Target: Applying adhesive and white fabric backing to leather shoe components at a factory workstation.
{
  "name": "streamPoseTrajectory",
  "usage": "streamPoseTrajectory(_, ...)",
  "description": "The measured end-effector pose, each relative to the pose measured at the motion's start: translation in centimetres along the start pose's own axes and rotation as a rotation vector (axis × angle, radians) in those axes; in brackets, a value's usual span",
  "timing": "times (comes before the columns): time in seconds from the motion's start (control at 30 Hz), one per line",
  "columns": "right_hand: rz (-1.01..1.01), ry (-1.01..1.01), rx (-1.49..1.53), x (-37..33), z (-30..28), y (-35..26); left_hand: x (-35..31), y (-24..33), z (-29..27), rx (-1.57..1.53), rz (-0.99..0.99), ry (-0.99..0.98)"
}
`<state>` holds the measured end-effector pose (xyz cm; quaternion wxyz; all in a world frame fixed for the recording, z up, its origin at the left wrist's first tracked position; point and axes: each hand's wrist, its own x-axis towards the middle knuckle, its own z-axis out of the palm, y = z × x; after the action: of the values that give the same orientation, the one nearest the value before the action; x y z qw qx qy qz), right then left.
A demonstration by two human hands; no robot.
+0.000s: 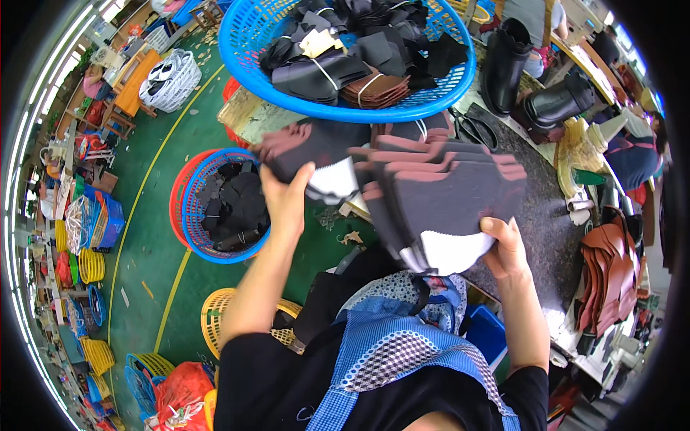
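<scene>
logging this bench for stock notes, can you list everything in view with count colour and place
fanned stack: one, dark grey pieces edged reddish, white undersides, on the table
small bundle: one, dark with white, left of it
blue basket: one, full of dark banded bundles, top
floor basket: one, blue inside red, dark pieces, left
black boots: two, upper right
scissors: one pair, black, beside the boots
brown pieces: pile, right edge
left hand: grips the small bundle
right hand: holds the stack's near end

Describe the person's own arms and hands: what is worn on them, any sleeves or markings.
Both forearms are bare; the left hand and right hand wear no gloves, rings or watch. Black short sleeves end above the elbows. No markings visible.
</scene>
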<state>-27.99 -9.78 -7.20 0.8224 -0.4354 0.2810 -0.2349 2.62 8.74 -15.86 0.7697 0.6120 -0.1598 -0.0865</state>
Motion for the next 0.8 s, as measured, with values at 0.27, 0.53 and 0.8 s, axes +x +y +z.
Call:
streamPoseTrajectory(0.27, -0.041, -0.151, -0.338, -0.4, 4.4, 4.8, -14.4, 2.1, -2.3, -0.272, -0.303, -0.135)
streamPoseTrajectory(0.53, -0.282, 0.135, 0.052, -5.2, -0.5, 0.0, -11.4, 6.5, 10.7, -0.679, -0.328, -0.763)
streamPoseTrajectory(0.8, -0.523, 0.221, -0.405, -6.1, -10.1, -0.5, -10.2, -2.4, 17.4, 0.1, 0.255, -1.208)
